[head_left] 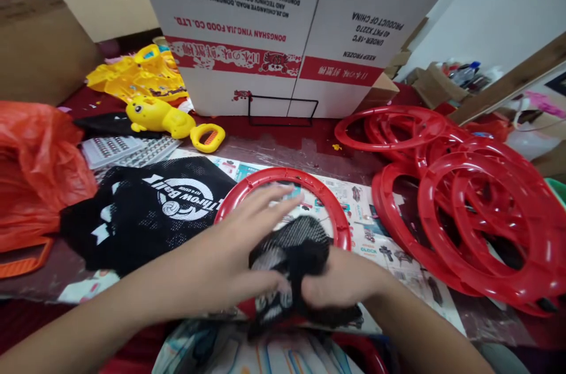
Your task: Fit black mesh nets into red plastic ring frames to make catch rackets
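Observation:
A red plastic ring (pixel 322 192) lies on printed paper sheets in front of me. Over its near half sits a bunched piece of black mesh netting (pixel 295 244). My left hand (pixel 239 244) rests on the ring's left side with the fingers stretched out forward, the thumb pressing the mesh. My right hand (pixel 342 282) is closed on the near right part of the mesh, its fingers tucked into the fabric.
A pile of black mesh pieces printed "Throw Ball" (pixel 150 209) lies to the left. Several red rings (pixel 469 215) are stacked on the right. An orange plastic bag (pixel 35 167), yellow toys (pixel 159 114) and a large white carton (pixel 283 26) stand behind.

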The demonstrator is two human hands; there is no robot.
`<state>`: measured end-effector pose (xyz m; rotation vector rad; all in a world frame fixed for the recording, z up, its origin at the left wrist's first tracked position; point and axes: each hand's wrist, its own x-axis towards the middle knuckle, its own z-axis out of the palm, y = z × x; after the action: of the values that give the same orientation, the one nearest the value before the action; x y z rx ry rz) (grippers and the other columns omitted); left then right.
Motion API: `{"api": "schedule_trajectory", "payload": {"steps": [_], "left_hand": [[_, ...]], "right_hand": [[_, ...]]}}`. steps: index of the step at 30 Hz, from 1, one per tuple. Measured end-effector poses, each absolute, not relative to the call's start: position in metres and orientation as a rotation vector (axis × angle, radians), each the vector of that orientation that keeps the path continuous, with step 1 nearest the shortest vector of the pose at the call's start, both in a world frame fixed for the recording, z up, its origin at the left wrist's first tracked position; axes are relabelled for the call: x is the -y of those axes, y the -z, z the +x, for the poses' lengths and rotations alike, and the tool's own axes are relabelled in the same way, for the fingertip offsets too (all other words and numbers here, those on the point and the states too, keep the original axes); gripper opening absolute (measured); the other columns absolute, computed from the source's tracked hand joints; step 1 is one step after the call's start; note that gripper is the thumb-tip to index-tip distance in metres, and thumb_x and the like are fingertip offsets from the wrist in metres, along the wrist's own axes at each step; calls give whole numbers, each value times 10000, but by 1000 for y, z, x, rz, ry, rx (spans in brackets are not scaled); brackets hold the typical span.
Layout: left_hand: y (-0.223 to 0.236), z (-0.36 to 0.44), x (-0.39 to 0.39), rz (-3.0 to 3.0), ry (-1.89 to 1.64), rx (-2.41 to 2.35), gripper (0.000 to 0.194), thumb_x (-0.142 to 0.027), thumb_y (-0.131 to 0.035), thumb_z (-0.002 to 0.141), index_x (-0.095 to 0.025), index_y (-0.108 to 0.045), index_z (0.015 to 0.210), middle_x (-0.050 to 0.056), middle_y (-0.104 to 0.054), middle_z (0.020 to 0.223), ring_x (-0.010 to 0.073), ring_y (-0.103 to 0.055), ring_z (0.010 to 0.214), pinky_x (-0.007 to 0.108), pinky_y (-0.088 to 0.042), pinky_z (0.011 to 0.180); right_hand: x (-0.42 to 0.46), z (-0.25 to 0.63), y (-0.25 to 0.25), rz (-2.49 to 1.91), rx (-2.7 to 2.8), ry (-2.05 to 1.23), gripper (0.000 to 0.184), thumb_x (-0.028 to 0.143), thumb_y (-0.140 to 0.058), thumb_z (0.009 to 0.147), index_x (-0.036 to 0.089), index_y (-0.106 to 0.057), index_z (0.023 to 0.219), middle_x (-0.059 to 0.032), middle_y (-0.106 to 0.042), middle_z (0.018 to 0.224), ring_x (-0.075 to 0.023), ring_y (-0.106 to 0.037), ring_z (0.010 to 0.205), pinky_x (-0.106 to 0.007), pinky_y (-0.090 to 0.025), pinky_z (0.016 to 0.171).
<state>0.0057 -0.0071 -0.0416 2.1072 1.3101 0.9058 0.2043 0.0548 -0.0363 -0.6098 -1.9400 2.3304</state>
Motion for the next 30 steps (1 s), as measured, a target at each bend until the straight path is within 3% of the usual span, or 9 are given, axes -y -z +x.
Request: {"api": "schedule_trajectory", "payload": {"steps": [4,8,13,15,17,19,23,27,30], "left_hand": [[51,14,-7,1839,-658,-962,371,-58,-630,703,-266,-646,1010,19,-646,1223,191,-606,1134,330,-496,964],[58,15,6,1685,-921,-1066,211,-27,-575,682,-204,-460,670,-21,-690,899,138,-637,858,252,-511,775],[63,20,38,2032,-1115,-1131,122,-138,-534,857,-231,-489,922,-30,-612,733,114,-581,640,210,-480,572],[61,23,48,2182,-1169,-1038,202,-135,-494,893,-229,-486,1071,-12,-626,761,113,-594,640,207,-499,581],[58,23,55,2182,-1203,-1000,258,-114,-474,893,-238,-467,1119,-2,-643,791,112,-623,664,194,-527,600],[54,20,60,2081,-1162,-1022,320,-87,-471,868,-275,-451,1126,-3,-665,860,113,-665,736,171,-557,630],[49,6,59,1907,-1057,-957,490,-23,-433,826,-344,-419,1195,0,-683,1029,137,-693,933,175,-597,743],[50,-6,43,1816,-864,-786,618,40,-402,797,-383,-402,1248,-8,-674,1088,132,-678,1012,166,-584,806],[54,-13,26,1728,-737,-735,635,53,-449,782,-402,-442,1224,-18,-657,1089,116,-673,1003,153,-568,819]], "right_hand": [[-44,201,38,-596,2088,-2431,516,588,-790,588,174,-674,872,10,-623,825,-176,-595,900,-268,-487,856],[-23,215,32,-1095,2060,-2222,601,602,-758,628,185,-652,1048,-15,-634,898,-191,-603,845,-283,-519,745],[24,224,28,-1381,2094,-1272,1059,472,-902,428,229,-457,1358,-139,-500,1332,-331,-475,1224,-432,-447,991],[38,221,29,-1310,2074,-1082,776,392,-863,570,230,-537,1256,-107,-594,1197,-270,-567,1097,-394,-483,936],[46,216,30,-1176,2081,-964,293,269,-726,764,239,-627,1038,-42,-657,957,-194,-614,914,-336,-505,853],[46,213,30,-1059,2112,-869,138,189,-646,805,239,-637,934,-35,-651,920,-183,-609,908,-330,-500,846],[34,213,32,-1070,2082,-939,536,206,-753,690,247,-564,1190,-87,-584,1198,-234,-547,1141,-390,-458,965],[13,210,41,-1001,1984,-1262,337,178,-771,668,229,-649,978,-19,-635,969,-180,-610,949,-339,-485,890],[-6,206,46,-963,1870,-1366,353,118,-764,633,221,-660,954,-19,-626,1037,-169,-599,1007,-327,-457,934]]}}
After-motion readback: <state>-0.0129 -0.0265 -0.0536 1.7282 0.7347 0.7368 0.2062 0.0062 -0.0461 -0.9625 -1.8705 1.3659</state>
